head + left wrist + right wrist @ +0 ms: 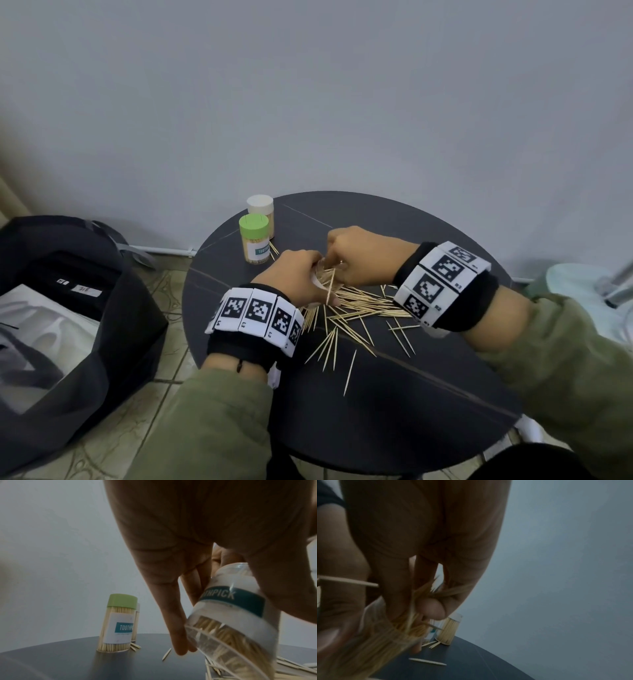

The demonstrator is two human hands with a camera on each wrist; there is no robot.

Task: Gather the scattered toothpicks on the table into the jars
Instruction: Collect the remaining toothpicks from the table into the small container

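My left hand (301,274) grips a clear open toothpick jar (236,615), tilted, with toothpicks inside and a teal label. My right hand (346,253) pinches a bunch of toothpicks (412,616) at the jar's mouth. One toothpick (331,286) sticks out between the hands. Several scattered toothpicks (356,308) lie on the round dark table (394,411) below and in front of the hands. A full jar with a green lid (254,240) and another with a white lid (260,207) stand upright at the table's far left.
A black bag (68,308) with white contents stands on the tiled floor to the left of the table. A grey wall rises right behind the table. A pale green object (589,291) sits at the right edge.
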